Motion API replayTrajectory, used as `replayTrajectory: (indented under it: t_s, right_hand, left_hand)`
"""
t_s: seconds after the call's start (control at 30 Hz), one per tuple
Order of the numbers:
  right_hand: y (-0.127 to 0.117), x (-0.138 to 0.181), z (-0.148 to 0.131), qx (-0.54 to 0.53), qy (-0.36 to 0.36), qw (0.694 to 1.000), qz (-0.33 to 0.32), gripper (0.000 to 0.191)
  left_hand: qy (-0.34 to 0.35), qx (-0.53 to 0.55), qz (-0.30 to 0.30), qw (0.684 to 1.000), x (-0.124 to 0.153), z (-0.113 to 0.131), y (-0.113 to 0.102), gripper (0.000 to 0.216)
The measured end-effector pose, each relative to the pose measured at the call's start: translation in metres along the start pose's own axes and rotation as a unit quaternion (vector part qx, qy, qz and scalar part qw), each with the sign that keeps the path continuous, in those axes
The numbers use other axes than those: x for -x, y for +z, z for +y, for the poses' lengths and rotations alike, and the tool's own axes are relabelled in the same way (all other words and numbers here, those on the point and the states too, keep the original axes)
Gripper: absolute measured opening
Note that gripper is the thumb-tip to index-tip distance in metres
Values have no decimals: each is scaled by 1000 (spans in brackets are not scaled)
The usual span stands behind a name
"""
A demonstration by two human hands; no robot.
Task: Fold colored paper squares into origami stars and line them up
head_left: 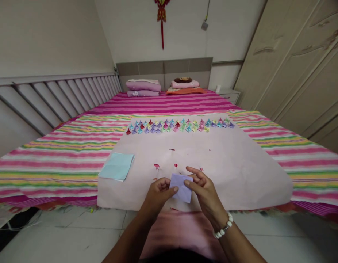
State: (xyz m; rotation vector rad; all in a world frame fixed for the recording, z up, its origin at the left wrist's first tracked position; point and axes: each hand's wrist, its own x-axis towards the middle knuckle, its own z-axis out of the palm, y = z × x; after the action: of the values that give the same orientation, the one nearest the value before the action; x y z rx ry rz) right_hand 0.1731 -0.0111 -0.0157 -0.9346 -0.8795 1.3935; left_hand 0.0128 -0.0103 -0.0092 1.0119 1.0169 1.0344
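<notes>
A small lavender paper (pixel 181 186) is held between both my hands above the near edge of a large pale pink sheet (pixel 234 171) spread on the bed. My left hand (pixel 158 193) pinches its left edge with thumb and fingers closed. My right hand (pixel 203 190), with a white bead bracelet at the wrist, grips its right side. A row of several small folded paper pieces (pixel 180 125) in many colours lies along the far edge of the sheet. A stack of light blue paper squares (pixel 116 166) rests at the sheet's left side.
The bed has a pink and rainbow striped cover (pixel 62 153). Tiny red paper scraps (pixel 157 166) dot the sheet. Pillows (pixel 143 87) lie at the headboard. A slatted rail (pixel 48 98) runs along the left, and wardrobe doors (pixel 300 65) stand on the right. Tiled floor (pixel 76 233) lies below.
</notes>
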Motion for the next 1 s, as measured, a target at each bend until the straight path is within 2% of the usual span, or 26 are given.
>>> replayTrajectory:
  t_s: [0.13,0.3,0.4,0.53,0.7,0.8,0.9,1.0]
  right_hand:
    - [3,3,5,-12,29,998,-46,37]
    - [4,4,7,20,32,999,-26,24]
    - [4,4,2,40,26,998,-37,24]
    - [3,6,-2,78,12,996,-49,26]
    - [0,9,2,101,-1,992,-73,26]
    - [-1,8,6,101,-1,993,-61,22]
    - [-2,8,6,118,-11,992,-49,20]
    - [-2,8,4,136,-18,989,-49,18]
  left_hand:
    - [-16,54,12,998,0,-4,5,25]
    - [-12,93,-27,995,1,-1,9,30]
    - [-7,70,-33,997,2,3,8,33]
    - [20,15,-10,1000,2,5,5,27]
    - [52,-9,10,999,3,2,4,20]
    - [56,-10,4,998,3,0,5,23]
    - [114,-32,21,993,2,-1,2,42]
    - [222,-111,55,967,3,2,-2,47]
